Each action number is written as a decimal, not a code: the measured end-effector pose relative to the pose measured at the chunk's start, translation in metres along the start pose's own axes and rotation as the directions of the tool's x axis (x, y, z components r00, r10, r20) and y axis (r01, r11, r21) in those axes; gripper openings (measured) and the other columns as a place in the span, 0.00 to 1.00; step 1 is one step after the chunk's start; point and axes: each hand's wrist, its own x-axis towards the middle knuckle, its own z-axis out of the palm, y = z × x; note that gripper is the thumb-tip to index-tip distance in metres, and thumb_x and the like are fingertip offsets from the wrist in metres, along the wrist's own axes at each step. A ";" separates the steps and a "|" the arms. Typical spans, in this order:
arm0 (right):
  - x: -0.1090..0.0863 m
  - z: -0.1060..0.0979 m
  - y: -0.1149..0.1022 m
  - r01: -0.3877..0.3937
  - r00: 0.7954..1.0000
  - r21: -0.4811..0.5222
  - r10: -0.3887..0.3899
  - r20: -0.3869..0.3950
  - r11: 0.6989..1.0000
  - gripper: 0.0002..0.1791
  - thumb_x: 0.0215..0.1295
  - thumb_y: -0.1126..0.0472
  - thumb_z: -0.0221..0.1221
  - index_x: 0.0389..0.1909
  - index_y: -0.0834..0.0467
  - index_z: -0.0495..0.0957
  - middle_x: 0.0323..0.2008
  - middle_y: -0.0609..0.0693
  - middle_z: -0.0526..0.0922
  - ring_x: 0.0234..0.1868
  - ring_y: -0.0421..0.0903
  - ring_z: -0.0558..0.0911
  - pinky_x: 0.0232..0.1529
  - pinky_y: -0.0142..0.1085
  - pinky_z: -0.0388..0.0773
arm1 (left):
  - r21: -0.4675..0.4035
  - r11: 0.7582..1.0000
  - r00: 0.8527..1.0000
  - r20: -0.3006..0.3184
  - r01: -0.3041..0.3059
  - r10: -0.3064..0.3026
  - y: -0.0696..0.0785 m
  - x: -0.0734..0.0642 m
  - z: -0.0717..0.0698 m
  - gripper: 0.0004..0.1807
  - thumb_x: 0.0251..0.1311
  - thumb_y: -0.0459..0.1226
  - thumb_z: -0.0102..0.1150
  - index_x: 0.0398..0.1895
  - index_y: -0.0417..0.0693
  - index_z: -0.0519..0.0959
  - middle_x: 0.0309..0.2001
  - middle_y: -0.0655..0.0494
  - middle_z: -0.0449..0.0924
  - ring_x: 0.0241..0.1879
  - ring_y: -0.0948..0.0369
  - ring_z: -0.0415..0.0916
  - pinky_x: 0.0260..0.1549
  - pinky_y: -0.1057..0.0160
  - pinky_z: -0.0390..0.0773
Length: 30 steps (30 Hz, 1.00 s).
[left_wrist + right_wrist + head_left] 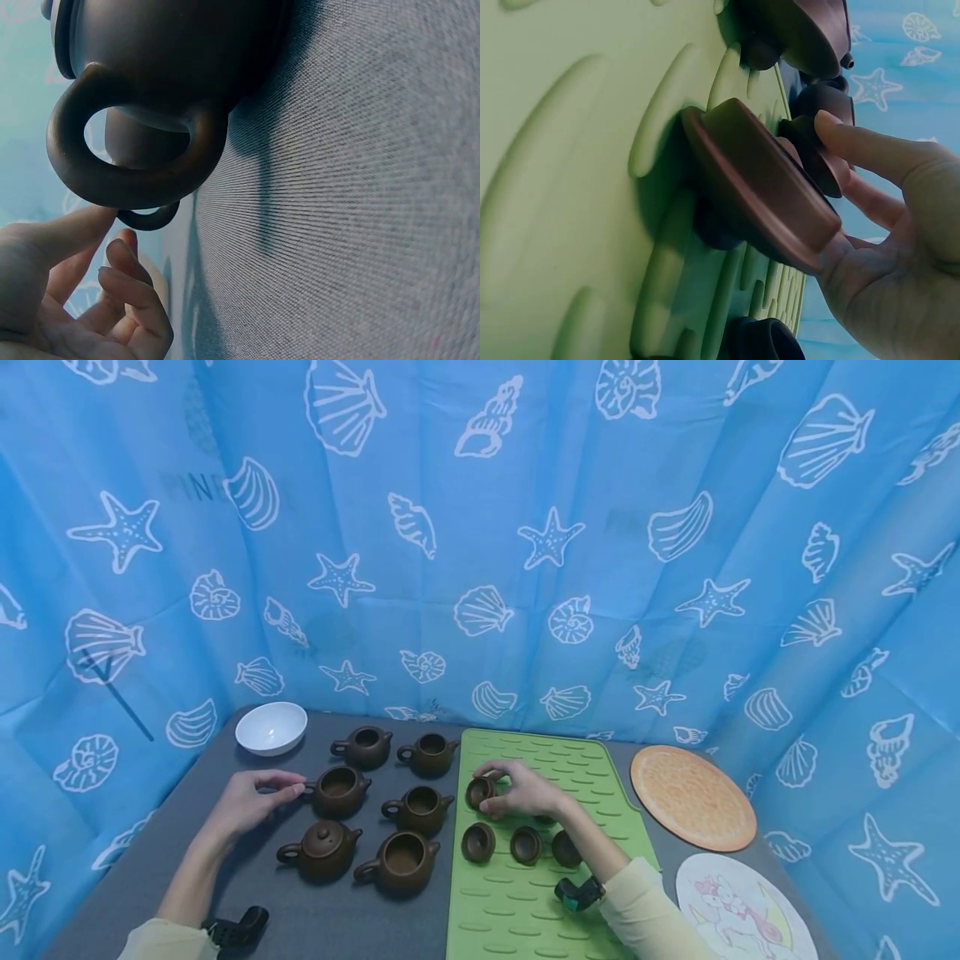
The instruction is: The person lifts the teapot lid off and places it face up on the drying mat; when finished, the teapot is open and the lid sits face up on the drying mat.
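In the head view, my left hand (251, 802) is at the left of a brown, lidless teapot (341, 793), thumb and forefinger pinching its handle. The left wrist view shows that hand (82, 292) behind the larger handle (135, 187) of a nearer teapot, which partly covers the pinched one. Over the green mat, my right hand (517, 789) holds a small brown teapot lid (478, 792) by its edge, hollow side showing. The same lid (814, 154) sits between thumb and fingers in the right wrist view. Several more lids (527, 845) lie hollow side up on the mat.
One teapot (324, 850) wears its lid; several open teapots (405, 862) stand around it. A white bowl (272, 728) is at the back left. Right of the green mat (495, 906) lie a round orange mat (693, 797) and a round printed mat (742, 902). A blue curtain (480, 552) hangs behind.
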 end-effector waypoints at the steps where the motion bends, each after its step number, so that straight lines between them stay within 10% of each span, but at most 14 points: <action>1: 0.000 0.000 0.000 -0.004 1.000 0.002 0.004 0.002 1.000 0.30 0.71 0.67 0.70 0.71 0.69 0.73 0.65 0.74 0.77 0.35 0.49 0.92 0.41 0.41 0.93 | 0.000 1.000 1.000 0.000 -0.001 0.001 0.000 0.000 0.000 0.23 0.77 0.48 0.65 0.62 0.41 0.85 0.59 0.37 0.88 0.51 0.51 0.84 0.40 0.61 0.83; 30: -0.001 -0.005 -0.005 -0.031 0.998 0.003 0.031 -0.063 1.000 0.32 0.79 0.53 0.65 0.76 0.63 0.71 0.73 0.72 0.72 0.32 0.58 0.89 0.38 0.47 0.89 | 0.012 0.999 0.999 0.020 0.045 -0.045 -0.011 -0.016 -0.008 0.25 0.76 0.48 0.65 0.66 0.43 0.83 0.60 0.39 0.86 0.52 0.53 0.83 0.38 0.60 0.86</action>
